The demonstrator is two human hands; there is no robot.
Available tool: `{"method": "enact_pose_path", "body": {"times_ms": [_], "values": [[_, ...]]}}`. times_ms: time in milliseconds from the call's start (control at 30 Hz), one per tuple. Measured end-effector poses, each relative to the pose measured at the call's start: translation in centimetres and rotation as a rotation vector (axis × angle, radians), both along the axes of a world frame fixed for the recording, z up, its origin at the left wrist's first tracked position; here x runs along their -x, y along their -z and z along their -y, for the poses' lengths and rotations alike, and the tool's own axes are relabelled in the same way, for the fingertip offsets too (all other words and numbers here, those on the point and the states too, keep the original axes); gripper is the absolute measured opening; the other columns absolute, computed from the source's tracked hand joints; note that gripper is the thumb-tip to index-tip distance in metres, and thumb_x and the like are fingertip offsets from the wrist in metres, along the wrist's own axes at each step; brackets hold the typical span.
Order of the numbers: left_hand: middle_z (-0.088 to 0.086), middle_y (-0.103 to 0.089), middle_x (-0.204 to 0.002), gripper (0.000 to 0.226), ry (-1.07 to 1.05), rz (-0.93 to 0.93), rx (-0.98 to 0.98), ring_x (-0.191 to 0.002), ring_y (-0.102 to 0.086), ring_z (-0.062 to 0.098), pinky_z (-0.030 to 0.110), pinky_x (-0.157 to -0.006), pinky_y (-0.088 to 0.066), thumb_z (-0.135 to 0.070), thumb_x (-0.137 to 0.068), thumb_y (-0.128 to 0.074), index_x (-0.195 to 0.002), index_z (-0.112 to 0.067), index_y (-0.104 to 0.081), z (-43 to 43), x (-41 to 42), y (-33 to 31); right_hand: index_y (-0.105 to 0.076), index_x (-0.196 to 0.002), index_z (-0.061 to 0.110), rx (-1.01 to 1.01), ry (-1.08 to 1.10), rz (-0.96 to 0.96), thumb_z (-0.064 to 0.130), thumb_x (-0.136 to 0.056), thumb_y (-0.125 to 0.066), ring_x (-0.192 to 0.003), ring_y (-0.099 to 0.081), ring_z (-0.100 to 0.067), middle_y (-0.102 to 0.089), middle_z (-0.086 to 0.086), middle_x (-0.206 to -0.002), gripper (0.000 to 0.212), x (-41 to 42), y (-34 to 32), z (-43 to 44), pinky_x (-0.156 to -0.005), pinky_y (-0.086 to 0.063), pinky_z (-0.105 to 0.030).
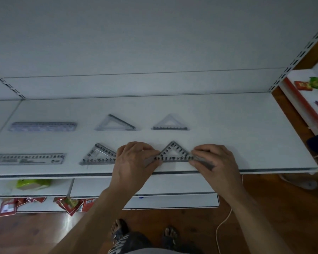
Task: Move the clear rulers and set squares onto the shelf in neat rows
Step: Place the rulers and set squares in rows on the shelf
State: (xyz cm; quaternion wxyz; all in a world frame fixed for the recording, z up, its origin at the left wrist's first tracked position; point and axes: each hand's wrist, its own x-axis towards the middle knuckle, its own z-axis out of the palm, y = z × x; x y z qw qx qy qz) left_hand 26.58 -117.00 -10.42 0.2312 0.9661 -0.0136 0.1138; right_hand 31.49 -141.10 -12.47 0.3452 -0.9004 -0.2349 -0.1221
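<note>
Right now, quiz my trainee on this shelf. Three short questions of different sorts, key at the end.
1. True or false: the left hand and right hand both pinch the front-right set square.
2. What lies at the front row's left end?
3. The back row holds: A) three rulers; B) one ruler, two set squares; C) one set square only.
Key: 1 true; 2 the front ruler; 3 B.

We reach both forearms forward, backs of the hands turned up. Our left hand (134, 160) curls its fingers (138, 146) and pinches one end of the set square (174, 153). Our right hand (214, 161) pinches the other end, each thumb on the near side of its fingers.
</note>
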Motion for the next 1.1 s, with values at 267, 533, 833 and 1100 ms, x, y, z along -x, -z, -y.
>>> {"method": "enact_pose_path", "body": {"times_ms": [267,533,833,1100], "values": [[-0.013,-0.069,-0.094,0.035,0.007,0.026,0.003,-0.092,-0.061,0.013,0.029,-0.085,-0.038,-0.053,-0.082,-0.051,-0.088,-0.029,-0.076,-0.2,0.0,0.5,-0.076,-0.097,0.026,-0.002,-0.001,-0.031,0.049,-0.082,-0.055,-0.097,-0.049,-0.001,-0.064,0.015,-0.101,0.035,-0.1,-0.1,0.0,-0.085,-0.042,-0.03],[-0.013,-0.069,-0.095,0.037,0.01,0.035,-0.007,-0.091,-0.062,0.011,0.027,-0.085,-0.036,-0.055,-0.081,-0.052,-0.089,-0.028,-0.075,-0.1,0.2,0.4,-0.075,-0.099,0.025,-0.004,0.01,-0.047,0.049,-0.081,-0.059,-0.097,-0.049,0.0,-0.063,0.016,-0.101,0.034,-0.1,-0.1,0.0,-0.086,-0.043,-0.031],[-0.013,-0.07,-0.096,0.035,0.012,0.0,-0.008,-0.093,-0.064,0.011,0.032,-0.086,-0.041,-0.052,-0.083,-0.05,-0.089,-0.029,-0.076,0.0,0.3,0.2,-0.075,-0.099,0.026,0.008,0.015,-0.072,0.053,-0.08,-0.055,-0.097,-0.048,0.001,-0.061,0.02,-0.102,0.038,0.0,-0.2,0.1,-0.087,-0.043,-0.032],[-0.008,-0.07,-0.098,0.04,-0.039,-0.009,-0.01,-0.092,-0.064,0.015,0.033,-0.087,-0.042,-0.053,-0.081,-0.052,-0.101,-0.025,-0.073,0.4,1.2,-1.5,-0.073,-0.103,0.023,-0.02,-0.009,-0.105,0.047,-0.083,-0.06,-0.099,-0.05,0.0,-0.062,0.018,-0.105,0.035,0.3,-0.8,0.2,-0.09,-0.04,-0.028]]}}
